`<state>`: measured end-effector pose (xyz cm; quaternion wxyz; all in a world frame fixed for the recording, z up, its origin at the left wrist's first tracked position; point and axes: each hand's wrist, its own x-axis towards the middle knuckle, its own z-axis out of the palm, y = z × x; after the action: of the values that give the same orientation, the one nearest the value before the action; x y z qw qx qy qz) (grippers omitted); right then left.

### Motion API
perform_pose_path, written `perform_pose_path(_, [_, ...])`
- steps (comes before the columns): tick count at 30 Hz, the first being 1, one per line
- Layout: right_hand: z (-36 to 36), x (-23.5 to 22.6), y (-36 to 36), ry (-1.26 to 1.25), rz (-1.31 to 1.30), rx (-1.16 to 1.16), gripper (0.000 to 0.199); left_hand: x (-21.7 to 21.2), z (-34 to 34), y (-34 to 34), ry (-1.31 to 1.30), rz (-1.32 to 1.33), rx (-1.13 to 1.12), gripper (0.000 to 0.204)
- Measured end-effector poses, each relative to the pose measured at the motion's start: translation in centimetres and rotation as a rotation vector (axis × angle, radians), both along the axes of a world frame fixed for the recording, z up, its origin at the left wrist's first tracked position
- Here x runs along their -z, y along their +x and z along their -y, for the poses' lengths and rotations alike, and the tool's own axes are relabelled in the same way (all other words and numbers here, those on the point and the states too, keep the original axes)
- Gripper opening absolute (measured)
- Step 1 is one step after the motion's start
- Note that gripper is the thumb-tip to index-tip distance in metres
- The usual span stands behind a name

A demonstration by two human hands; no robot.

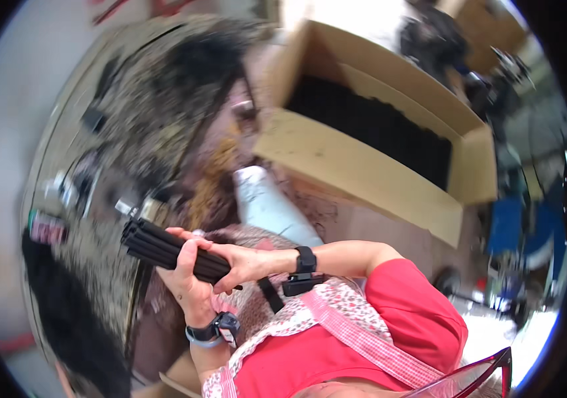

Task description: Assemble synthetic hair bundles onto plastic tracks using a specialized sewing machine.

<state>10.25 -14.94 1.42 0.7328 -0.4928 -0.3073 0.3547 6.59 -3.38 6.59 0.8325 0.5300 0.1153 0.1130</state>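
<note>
At the lower right edge, a pair of dark-framed glasses is seen closest to the camera, above a red short-sleeved top partly covered by a floral apron with a checked strap. Just past these, a bundle of slim black rods (whether they are hollow cannot be told) is held aslant in front of the body. It is gripped around its middle by the left hand, with the fingers curled about it, and clasped nearer its right end by the right hand. A black watch is worn on the left wrist and a black band on the right. Beyond the bundle, a worktable is strewn with dark smudges and small blurred items. Farther off to the right, a long, open cardboard box is filled partway with a black mass, its pieces too blurred to tell apart.
</note>
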Motion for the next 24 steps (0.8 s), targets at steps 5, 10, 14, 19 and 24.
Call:
perform_pose_path(5, [12.0, -3.1, -0.3, -0.330, -0.192, 0.330, 0.055, -0.9, 4.6, 2.9, 0.065, 0.188, 0.106, 0.044])
perform_pose_path(10, [25.9, -7.2, 3.5, -0.436, -0.333, 0.893, 0.029, 0.8, 1.3, 3.9, 0.034, 0.024, 0.342, 0.036])
perform_pose_path(14, [29.8, -3.7, 11.2, -0.442, -0.464, 0.816, 0.014, 3.3, -1.1, 3.7, -0.033, -0.165, 0.246, 0.026])
perform_pose_path(19, [27.0, 3.6, 18.8, -0.255, -0.586, 0.720, 0.020, 4.2, -3.4, 1.2, -0.062, -0.195, 0.034, 0.021])
perform_pose_path(24, [21.4, 9.6, 21.7, -0.896, 0.899, 0.511, 0.064, 3.5, -9.7, -5.9, -0.057, -0.293, -0.212, 0.018])
